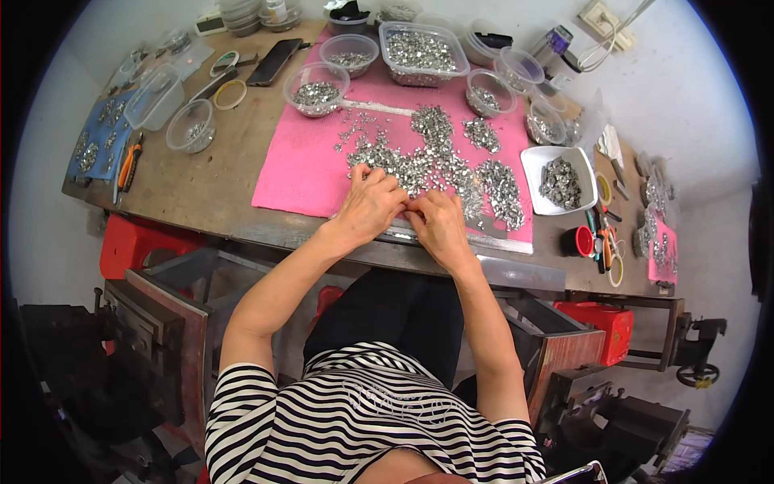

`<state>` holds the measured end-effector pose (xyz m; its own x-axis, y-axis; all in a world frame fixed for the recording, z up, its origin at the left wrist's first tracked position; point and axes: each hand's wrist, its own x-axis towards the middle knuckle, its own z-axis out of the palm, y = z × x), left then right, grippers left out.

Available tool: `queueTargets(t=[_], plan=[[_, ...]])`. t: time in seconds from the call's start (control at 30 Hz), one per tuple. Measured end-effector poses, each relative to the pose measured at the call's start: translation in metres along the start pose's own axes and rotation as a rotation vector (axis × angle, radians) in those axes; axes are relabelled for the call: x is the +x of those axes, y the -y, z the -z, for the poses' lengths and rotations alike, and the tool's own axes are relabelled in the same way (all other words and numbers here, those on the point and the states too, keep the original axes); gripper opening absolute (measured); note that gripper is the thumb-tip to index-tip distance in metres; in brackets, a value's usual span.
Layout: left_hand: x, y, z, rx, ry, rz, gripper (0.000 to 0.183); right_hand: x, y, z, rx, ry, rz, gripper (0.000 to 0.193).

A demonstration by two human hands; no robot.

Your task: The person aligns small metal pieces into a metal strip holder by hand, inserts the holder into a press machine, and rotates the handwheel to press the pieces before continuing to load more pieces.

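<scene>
Small shiny metal pieces (395, 157) lie in loose heaps on a pink mat (290, 169) before me. Just short of them, at the mat's front edge, my left hand (372, 202) and my right hand (439, 222) come together. The fingers of each are bent and closed, and the fingertips of the two nearly touch. Whatever is between them is too small or too hidden to make out. Below the hands a metal strip (399, 234) runs along the table's front edge. A separate heap of metal pieces (501, 194) lies right of my right hand.
Clear tubs of metal pieces (423, 77) line the back. On the right are a white bowl (528, 173), a red-rimmed cup (576, 241) and pliers (605, 238). A phone (276, 62), tape roll (230, 94) and orange-handled pliers (129, 165) lie left. Red stools (133, 246) stand below.
</scene>
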<state>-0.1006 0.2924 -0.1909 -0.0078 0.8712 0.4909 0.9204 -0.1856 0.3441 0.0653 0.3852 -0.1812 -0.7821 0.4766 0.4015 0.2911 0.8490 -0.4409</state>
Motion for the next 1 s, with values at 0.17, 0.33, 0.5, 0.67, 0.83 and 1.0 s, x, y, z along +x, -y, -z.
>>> queueTargets(t=[0.17, 0.33, 0.5, 0.67, 0.83, 1.0], plan=[[-0.002, -0.006, 0.002, -0.078, 0.003, 0.026, 0.012, 0.0, -0.003, 0.005, 0.043, 0.046, -0.015, 0.006], [-0.021, -0.032, 0.017, -0.416, -0.004, 0.163, 0.011, -0.021, 0.008, 0.031, 0.182, 0.048, -0.042, 0.013], [-0.032, -0.046, 0.004, -0.488, -0.121, 0.119, 0.012, -0.033, 0.014, 0.032, 0.169, 0.033, 0.035, 0.017], [-0.033, -0.047, -0.001, -0.458, -0.127, 0.116, 0.012, -0.036, 0.018, 0.024, 0.1, -0.031, 0.094, 0.014], [-0.031, -0.052, 0.0, -0.301, -0.181, 0.058, 0.014, -0.036, 0.026, 0.021, -0.134, -0.055, 0.191, 0.012], [-0.035, -0.062, -0.004, -0.23, -0.263, 0.057, 0.018, -0.041, 0.023, 0.029, -0.04, -0.078, 0.191, 0.018]])
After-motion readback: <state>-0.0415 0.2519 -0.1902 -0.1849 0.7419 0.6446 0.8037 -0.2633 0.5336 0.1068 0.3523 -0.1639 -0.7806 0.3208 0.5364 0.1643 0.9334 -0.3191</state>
